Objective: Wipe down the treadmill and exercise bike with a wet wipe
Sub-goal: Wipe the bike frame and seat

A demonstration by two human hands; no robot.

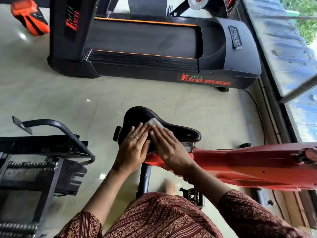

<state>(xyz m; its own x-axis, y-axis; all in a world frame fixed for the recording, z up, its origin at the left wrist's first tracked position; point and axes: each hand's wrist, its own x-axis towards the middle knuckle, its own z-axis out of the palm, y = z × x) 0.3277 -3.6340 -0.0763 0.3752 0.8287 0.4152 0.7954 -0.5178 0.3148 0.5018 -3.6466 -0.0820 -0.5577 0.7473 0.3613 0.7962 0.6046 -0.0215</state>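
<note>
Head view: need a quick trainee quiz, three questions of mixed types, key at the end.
1. True or false: the wet wipe lies on the saddle.
2. The bike frame is: A red, B blue, C white.
3. Fill in: the left hand and right hand both lie ___ on the saddle, fingers straight.
Key: 1 true; 2 A; 3 flat.

"EXCEL FITNESS" on treadmill point(154, 47) side; "FITNESS" on its hood badge
</note>
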